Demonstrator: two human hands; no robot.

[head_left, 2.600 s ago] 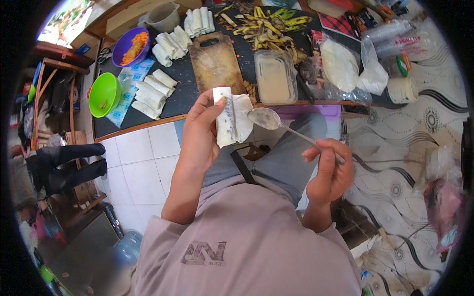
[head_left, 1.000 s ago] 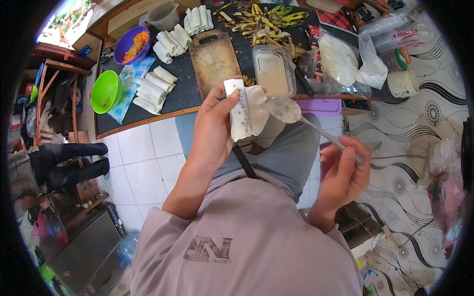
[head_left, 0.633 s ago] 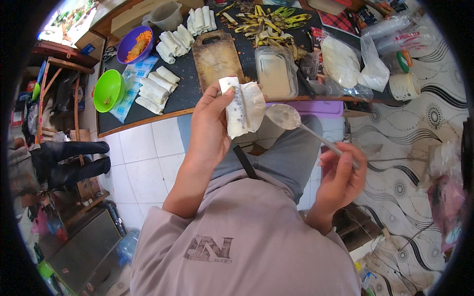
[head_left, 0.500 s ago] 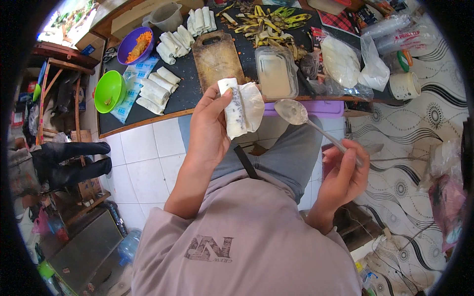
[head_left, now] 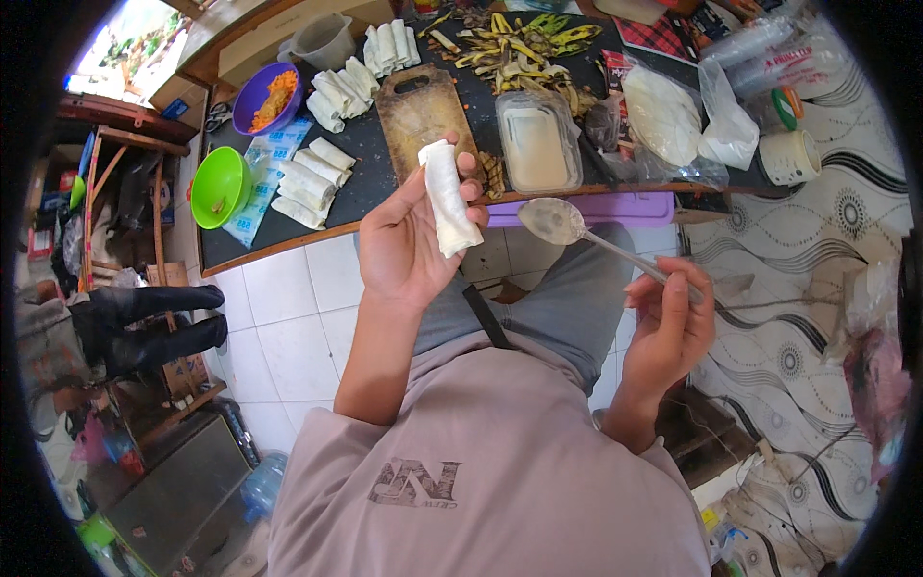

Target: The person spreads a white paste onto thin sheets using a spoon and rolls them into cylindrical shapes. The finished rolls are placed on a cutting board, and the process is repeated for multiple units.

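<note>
A white wrapped roll [head_left: 448, 200] rests in my left hand [head_left: 406, 252], the fingers curled round its far side just beyond the table's near edge. It is a closed tube. My right hand [head_left: 671, 322] pinches the handle of a metal spoon [head_left: 555, 221], whose bowl points left toward the roll and looks smeared with pale residue. Beyond the spoon, a clear plastic tub [head_left: 569, 154] of cloudy, pale liquid stands on the table. Behind the roll lies a worn wooden cutting board [head_left: 413, 111]. More white rolls [head_left: 312, 180] are piled to its left.
A green bowl [head_left: 221, 183] and a purple bowl [head_left: 288, 117] with orange shreds stand at the left. Banana peels [head_left: 524, 53] heap at the back. White wrapper sheets [head_left: 661, 111] in plastic lie at the right. Far left, another person's dark-trousered legs [head_left: 154, 317] show.
The wrapper in my left hand, with dark specks and a loose flap showing before, is now a closed roll. My left hand has turned palm up. The spoon has shifted slightly left.
</note>
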